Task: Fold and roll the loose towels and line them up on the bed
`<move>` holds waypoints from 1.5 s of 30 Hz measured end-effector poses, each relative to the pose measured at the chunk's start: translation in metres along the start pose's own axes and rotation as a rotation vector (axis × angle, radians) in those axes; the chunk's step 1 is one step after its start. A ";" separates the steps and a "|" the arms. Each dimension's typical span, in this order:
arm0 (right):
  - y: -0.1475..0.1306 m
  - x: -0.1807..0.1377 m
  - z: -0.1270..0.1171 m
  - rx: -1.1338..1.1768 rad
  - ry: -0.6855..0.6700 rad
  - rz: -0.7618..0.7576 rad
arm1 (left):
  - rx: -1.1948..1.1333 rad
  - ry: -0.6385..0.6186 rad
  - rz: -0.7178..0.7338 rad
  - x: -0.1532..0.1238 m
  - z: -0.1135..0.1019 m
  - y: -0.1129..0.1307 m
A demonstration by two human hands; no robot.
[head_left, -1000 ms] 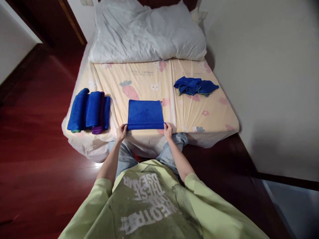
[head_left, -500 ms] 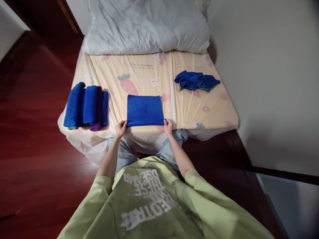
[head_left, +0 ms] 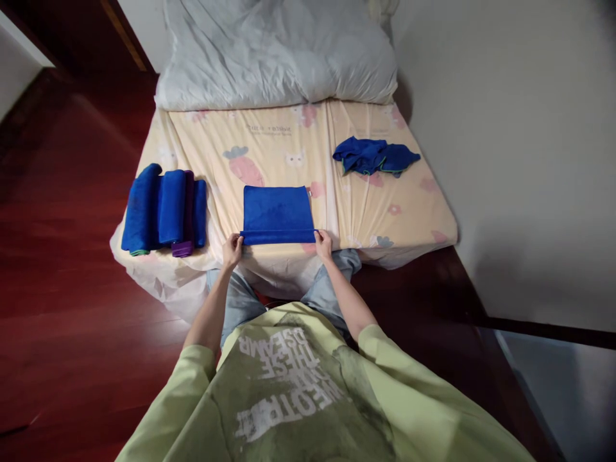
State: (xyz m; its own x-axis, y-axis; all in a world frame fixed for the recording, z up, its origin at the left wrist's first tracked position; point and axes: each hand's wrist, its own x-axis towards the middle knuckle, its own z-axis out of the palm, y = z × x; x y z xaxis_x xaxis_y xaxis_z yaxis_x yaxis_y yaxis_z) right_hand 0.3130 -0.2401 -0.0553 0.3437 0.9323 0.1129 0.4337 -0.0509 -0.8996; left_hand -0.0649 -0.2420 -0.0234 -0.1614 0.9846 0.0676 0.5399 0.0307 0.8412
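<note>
A blue towel (head_left: 278,208) lies flat as a rectangle near the bed's front edge, its near edge turned over in a narrow strip. My left hand (head_left: 233,249) pinches the left end of that strip. At the right end, the fingers of my right hand (head_left: 323,244) are closed on the same strip. To the left sits a group of rolled towels, among them a blue roll (head_left: 172,205) and a purple roll (head_left: 188,212). Farther off on the right, a crumpled blue cloth (head_left: 375,156) with green edging lies in a loose heap.
The bed (head_left: 356,212) has a yellowish sheet printed with carrots and rabbits. A bunched pale quilt (head_left: 279,58) covers its far part. A wall (head_left: 505,160) stands on the right, and dark red flooring (head_left: 62,269) is on the left.
Both hands keep their pinch on the towel's near strip, which looks slightly more turned over at the left end. The whole view has shifted a little.
</note>
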 end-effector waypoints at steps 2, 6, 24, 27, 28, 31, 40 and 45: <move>-0.001 0.001 0.000 -0.015 0.002 0.014 | 0.054 -0.004 0.001 0.001 0.000 0.001; -0.003 0.001 0.000 -0.048 -0.011 0.030 | 0.144 -0.020 0.005 0.005 0.001 0.002; -0.015 0.000 0.002 -0.136 0.042 0.090 | 0.158 0.007 -0.063 0.000 0.004 -0.001; -0.015 0.000 0.002 -0.143 0.043 0.098 | 0.160 0.007 -0.073 0.001 0.005 -0.002; -0.015 0.000 0.002 -0.144 0.039 0.100 | 0.163 0.010 -0.078 0.002 0.005 -0.003; -0.016 0.000 0.002 -0.154 0.026 0.106 | 0.178 0.018 -0.087 0.003 0.006 -0.003; -0.021 0.000 0.003 -0.213 0.024 0.144 | 0.258 0.034 -0.041 0.003 0.012 -0.004; -0.023 0.000 0.005 -0.221 0.040 0.151 | 0.249 0.058 -0.023 0.001 0.014 -0.004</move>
State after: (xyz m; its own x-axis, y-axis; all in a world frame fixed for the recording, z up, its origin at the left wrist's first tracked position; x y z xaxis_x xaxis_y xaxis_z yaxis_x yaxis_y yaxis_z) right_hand 0.2994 -0.2372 -0.0369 0.4491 0.8935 0.0053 0.5452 -0.2693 -0.7939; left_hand -0.0560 -0.2385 -0.0336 -0.2189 0.9718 0.0870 0.7214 0.1012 0.6851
